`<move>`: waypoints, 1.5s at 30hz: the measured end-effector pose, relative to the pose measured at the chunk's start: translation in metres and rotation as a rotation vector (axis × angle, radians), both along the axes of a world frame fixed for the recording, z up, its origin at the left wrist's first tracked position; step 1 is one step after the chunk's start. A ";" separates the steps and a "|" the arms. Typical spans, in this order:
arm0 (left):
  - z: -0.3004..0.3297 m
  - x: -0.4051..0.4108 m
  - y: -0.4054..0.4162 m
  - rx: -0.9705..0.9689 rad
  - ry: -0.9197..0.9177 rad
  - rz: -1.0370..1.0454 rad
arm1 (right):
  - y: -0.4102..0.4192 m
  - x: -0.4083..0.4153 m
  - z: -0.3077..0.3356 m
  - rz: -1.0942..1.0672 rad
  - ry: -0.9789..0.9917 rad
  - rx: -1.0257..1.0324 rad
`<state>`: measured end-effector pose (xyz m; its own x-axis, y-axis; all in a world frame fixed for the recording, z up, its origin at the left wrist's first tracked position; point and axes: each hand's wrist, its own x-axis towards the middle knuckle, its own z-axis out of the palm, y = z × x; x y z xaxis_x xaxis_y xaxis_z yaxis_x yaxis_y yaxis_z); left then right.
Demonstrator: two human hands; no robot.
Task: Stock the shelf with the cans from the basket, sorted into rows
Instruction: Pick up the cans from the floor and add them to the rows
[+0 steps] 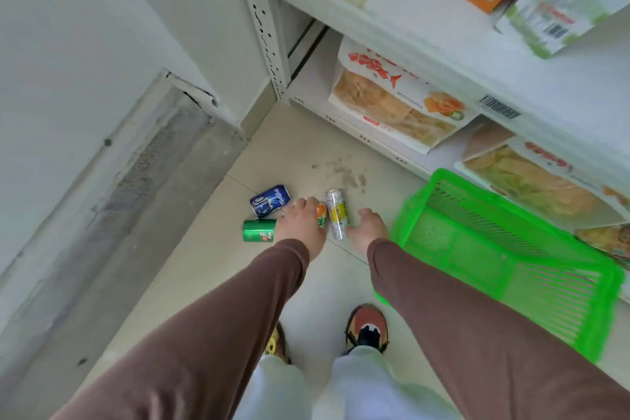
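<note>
Four cans lie on the floor tile left of the green basket (504,249); left hand (300,225) covers the orange can (321,213), grasp unclear; right hand (370,227) released beside the slim yellow can (336,213); lift by the sides, Pepsi can (270,200) and 7Up can (259,230) next.

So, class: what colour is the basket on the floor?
Bright green basket, seen in the head view.

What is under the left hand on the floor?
An orange can shows partly from under the left hand, lying on the floor. The hand covers the rest; whether fingers grip it is hidden.
</note>
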<state>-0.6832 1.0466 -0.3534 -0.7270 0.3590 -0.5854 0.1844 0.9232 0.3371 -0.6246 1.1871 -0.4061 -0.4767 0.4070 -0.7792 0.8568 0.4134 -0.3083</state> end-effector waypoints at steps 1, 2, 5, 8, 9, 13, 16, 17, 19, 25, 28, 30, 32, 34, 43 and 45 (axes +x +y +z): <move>-0.020 0.000 0.002 0.008 -0.006 -0.001 | 0.002 -0.003 -0.021 0.013 -0.015 0.015; -0.039 0.000 0.004 0.016 -0.014 -0.001 | 0.003 -0.007 -0.041 0.023 -0.028 0.026; -0.091 0.001 0.008 0.027 -0.050 0.012 | 0.002 -0.017 -0.095 0.058 -0.064 0.058; -0.132 -0.001 0.011 0.031 -0.086 0.041 | -0.004 -0.021 -0.139 0.065 -0.104 0.086; -0.143 -0.001 0.011 0.026 -0.092 0.044 | -0.007 -0.020 -0.151 0.056 -0.110 0.094; -0.172 -0.004 0.010 0.021 -0.106 0.045 | -0.012 -0.017 -0.186 -0.016 -0.077 0.104; -0.170 -0.005 0.009 0.032 -0.098 0.052 | -0.011 -0.019 -0.183 -0.071 -0.065 0.120; -0.162 -0.005 0.009 0.040 -0.090 0.063 | -0.010 -0.019 -0.175 -0.100 -0.067 0.123; -0.136 -0.006 0.009 0.052 -0.078 0.078 | -0.006 -0.019 -0.145 -0.211 -0.043 0.082; 0.011 -0.010 0.011 0.122 -0.064 0.105 | 0.003 -0.012 0.023 -0.406 0.169 -0.141; 0.109 -0.011 0.009 0.152 -0.047 0.111 | 0.005 -0.006 0.133 -0.423 0.314 -0.188; 0.180 -0.012 0.007 0.174 -0.036 0.105 | 0.003 -0.002 0.210 -0.457 0.418 -0.199; 0.253 -0.013 0.008 0.214 -0.003 0.080 | 0.002 0.002 0.287 -0.497 0.540 -0.190; 0.322 -0.014 0.012 0.275 0.049 0.050 | 0.004 0.006 0.362 -0.528 0.670 -0.183; 0.552 0.006 0.063 0.635 0.257 -0.149 | 0.033 0.057 0.620 -0.457 1.103 -0.169; 0.578 0.016 0.079 0.687 0.301 -0.206 | 0.047 0.074 0.650 -0.438 1.152 -0.159</move>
<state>-0.6671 1.1255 0.2244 -0.6985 0.7150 0.0294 0.5038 0.4621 0.7299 -0.5504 1.2339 0.2438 -0.7636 0.6436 -0.0526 0.1107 0.0502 -0.9926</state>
